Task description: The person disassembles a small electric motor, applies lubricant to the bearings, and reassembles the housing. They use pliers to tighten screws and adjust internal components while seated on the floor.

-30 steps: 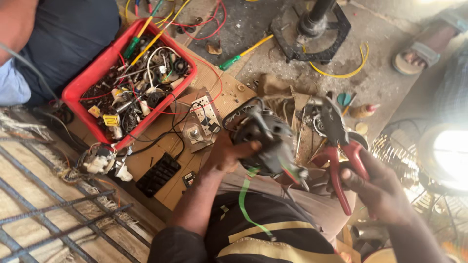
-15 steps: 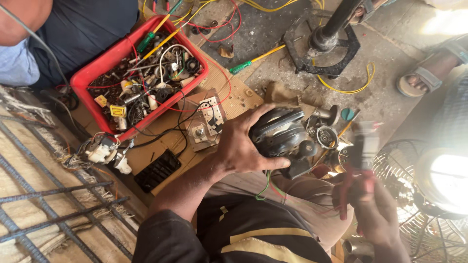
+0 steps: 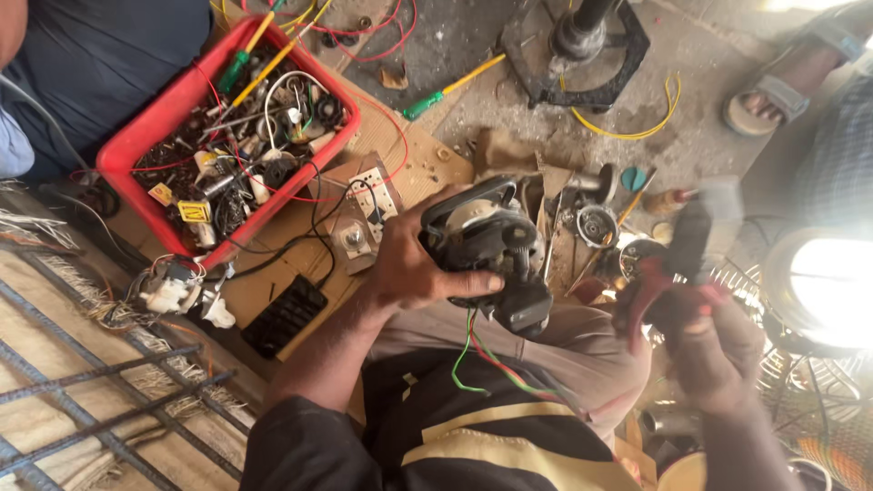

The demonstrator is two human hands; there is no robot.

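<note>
My left hand (image 3: 414, 264) grips a dark, greasy motor unit (image 3: 491, 245) and holds it above my lap. Green and red wires (image 3: 482, 359) hang from its underside toward my dark shirt. My right hand (image 3: 714, 341) is closed around red-handled pliers (image 3: 677, 259), raised to the right of the motor and blurred by motion. The pliers' dark jaws point up and away from the motor, not touching it.
A red tray (image 3: 136, 150) full of wires, screwdrivers and small parts sits at upper left on cardboard. A socket plate (image 3: 373, 195), a black grille (image 3: 286, 314), a green-handled screwdriver (image 3: 446, 91), a black metal stand (image 3: 582, 45), loose motor parts (image 3: 596, 223), a sandalled foot (image 3: 782, 86).
The motor has turned in my left hand and now sits closer to my lap. My right hand with the pliers swung away from the motor, out to the right.
</note>
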